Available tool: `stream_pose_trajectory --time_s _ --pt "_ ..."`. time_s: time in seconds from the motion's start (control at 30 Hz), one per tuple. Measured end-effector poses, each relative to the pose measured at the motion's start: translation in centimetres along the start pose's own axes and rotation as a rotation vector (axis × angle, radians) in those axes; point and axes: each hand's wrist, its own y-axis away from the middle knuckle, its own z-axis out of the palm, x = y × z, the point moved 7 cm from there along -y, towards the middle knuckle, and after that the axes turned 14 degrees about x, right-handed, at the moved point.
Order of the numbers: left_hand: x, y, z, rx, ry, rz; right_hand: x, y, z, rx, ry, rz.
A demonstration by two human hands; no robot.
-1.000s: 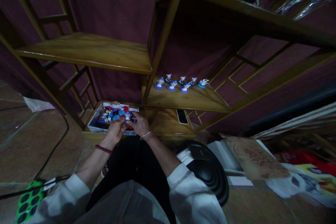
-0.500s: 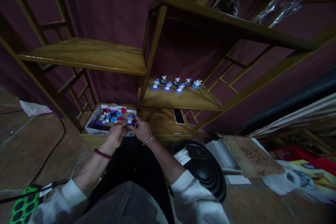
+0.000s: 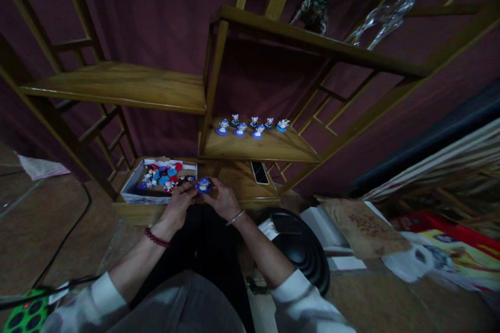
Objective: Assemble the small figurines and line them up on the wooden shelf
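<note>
Between my two hands is a small purple figurine (image 3: 203,186) on a round purple base. My right hand (image 3: 223,199) grips it from the right, thumb and fingers closed on its edge. The fingers of my left hand (image 3: 182,204) are closed at its left side and seem to touch it. Just left of it stands an open cardboard box (image 3: 128,188) holding several mixed figurines (image 3: 162,177) in red, blue and purple. On the raised shelf (image 3: 250,150), several figurines stand upright: purple ones (image 3: 240,129) in front, dark-based ones (image 3: 254,122) and a blue-based one (image 3: 282,125) behind.
A phone (image 3: 259,172) lies on the lower shelf, right of my hands. Wooden uprights (image 3: 213,83) and an upper left shelf (image 3: 113,83) frame the space. On the floor at right are a black round stool-like object (image 3: 304,255), cardboard (image 3: 359,223) and plastic bags (image 3: 410,260).
Both hands have moved right with the purple figurine, from over the box's right edge to beside the box. The camera view has shifted slightly.
</note>
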Motion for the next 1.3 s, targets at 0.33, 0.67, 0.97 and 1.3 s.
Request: stream_pose_trajectory --time_s 0.33,0.67,0.97,1.3 --pt "-0.7 2.5 4.0 -0.162 -0.042 0.076 1.0 0.9 -5.0 0.043 -0.022 0.011" --pt "-0.6 3.8 8.8 -0.260 -0.134 0.175 1.6 -0.2 -10.6 0.091 0.027 0.050" --pt "0.5 4.9 12.8 -0.303 -0.148 0.244 2.4 -2.1 -14.3 0.132 -0.010 -0.015" --pt "1.1 4.4 18.3 -0.329 -0.439 0.561 5.3 -4.5 -17.9 0.207 -0.058 0.118"
